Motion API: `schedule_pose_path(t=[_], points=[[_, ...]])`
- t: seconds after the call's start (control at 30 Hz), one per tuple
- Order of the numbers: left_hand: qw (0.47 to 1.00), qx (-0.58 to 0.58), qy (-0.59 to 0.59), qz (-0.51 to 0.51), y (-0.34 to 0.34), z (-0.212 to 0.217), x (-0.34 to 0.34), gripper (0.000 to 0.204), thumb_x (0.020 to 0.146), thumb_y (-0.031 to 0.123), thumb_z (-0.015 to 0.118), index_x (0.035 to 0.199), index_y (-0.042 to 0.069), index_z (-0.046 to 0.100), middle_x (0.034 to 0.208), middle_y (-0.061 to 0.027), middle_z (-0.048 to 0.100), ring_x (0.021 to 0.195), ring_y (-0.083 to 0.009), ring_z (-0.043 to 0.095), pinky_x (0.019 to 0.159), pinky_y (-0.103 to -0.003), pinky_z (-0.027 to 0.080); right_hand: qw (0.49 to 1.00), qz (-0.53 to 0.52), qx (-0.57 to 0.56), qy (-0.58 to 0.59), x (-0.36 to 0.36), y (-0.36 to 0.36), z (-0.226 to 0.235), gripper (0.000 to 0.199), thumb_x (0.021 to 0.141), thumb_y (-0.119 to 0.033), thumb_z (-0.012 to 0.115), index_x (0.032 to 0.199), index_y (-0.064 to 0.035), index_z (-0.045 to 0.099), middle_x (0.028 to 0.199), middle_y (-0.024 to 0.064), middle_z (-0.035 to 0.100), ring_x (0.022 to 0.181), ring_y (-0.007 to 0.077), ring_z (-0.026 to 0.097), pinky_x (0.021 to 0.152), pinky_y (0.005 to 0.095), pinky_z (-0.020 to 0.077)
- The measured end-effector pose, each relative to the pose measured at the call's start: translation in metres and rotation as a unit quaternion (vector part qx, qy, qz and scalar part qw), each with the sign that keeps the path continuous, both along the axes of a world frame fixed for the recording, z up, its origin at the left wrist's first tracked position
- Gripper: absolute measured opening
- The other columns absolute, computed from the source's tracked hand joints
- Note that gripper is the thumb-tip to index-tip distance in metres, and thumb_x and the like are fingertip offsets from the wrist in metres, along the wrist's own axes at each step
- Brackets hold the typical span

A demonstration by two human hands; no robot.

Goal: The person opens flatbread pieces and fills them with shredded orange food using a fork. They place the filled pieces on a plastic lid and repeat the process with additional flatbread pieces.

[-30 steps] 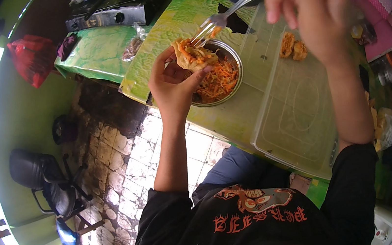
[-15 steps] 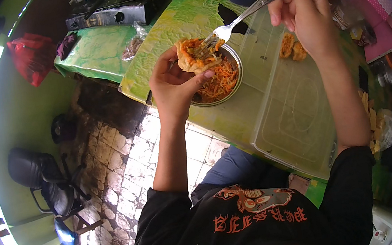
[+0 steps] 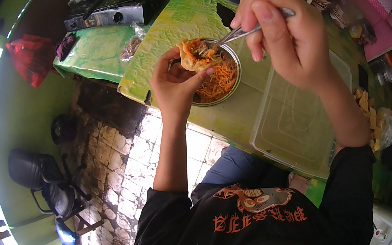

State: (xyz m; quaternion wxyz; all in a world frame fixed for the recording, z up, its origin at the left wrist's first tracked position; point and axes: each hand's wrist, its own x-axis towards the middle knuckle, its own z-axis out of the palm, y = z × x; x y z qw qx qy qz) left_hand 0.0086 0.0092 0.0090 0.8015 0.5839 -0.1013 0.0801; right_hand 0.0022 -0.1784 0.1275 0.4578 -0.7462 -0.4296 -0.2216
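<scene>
My left hand [image 3: 173,83] is closed round a pale tan tofu-like pocket [image 3: 192,65], opened at the top and stuffed with orange and yellow shredded filling. It is held over the left side of a round metal bowl [image 3: 238,70] of shredded carrot and noodle-like strands [image 3: 220,80]. My right hand [image 3: 283,31] grips a metal fork [image 3: 238,33] by its handle, thumb along it. The fork slants down to the left, its tines in or against the filling at the pocket's opening. My right hand hides part of the table behind it.
A shallow clear plastic tray [image 3: 296,129] lies right of the bowl. Pale tan pieces in a plastic bag [image 3: 379,123] sit at the far right. A black stove [image 3: 107,15] stands at the back left, near a small plastic bag [image 3: 132,45]. Jars and packets line the right side.
My right hand has come down and nearer, tipping the fork lower into the pocket's filling. It now covers the stuffed pieces seen in the tray before. My left hand has barely moved.
</scene>
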Motion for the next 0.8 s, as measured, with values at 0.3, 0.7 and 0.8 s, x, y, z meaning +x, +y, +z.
schedule_pose_path(t=[0.3, 0.7, 0.8], points=[[0.999, 0.032, -0.021, 0.018, 0.002, 0.002, -0.002, 0.057, 0.068, -0.008, 0.077, 0.115, -0.007, 0.045, 0.107, -0.0183, 0.059, 0.098, -0.0213, 0.062, 0.084, -0.033, 0.057, 0.990, -0.080, 0.114, -0.032, 0.008, -0.009, 0.015, 0.032, 0.103, -0.021, 0.028, 0.084, -0.0017, 0.046, 0.075, 0.0102, 0.056, 0.046, 0.0057, 0.050, 0.036, 0.0156, 0.0348], [0.997, 0.019, -0.081, 0.010, 0.002, -0.005, -0.002, 0.059, 0.067, -0.009, 0.077, 0.114, -0.004, 0.043, 0.114, -0.0168, 0.053, 0.103, -0.0240, 0.060, 0.089, -0.038, 0.055, 0.962, -0.113, 0.191, 0.157, 0.025, -0.019, -0.012, 0.030, 0.103, -0.025, 0.032, 0.089, -0.0040, 0.048, 0.089, 0.0121, 0.061, 0.052, 0.0058, 0.052, 0.039, 0.0164, 0.0320], [0.997, 0.006, -0.078, 0.001, 0.002, -0.005, -0.002, 0.059, 0.067, -0.008, 0.077, 0.115, -0.005, 0.042, 0.112, -0.0172, 0.054, 0.104, -0.0246, 0.060, 0.089, -0.039, 0.055, 0.961, -0.124, 0.187, 0.159, 0.027, -0.023, -0.014, 0.031, 0.103, -0.028, 0.032, 0.089, -0.0053, 0.048, 0.089, 0.0117, 0.062, 0.052, 0.0057, 0.053, 0.039, 0.0164, 0.0321]])
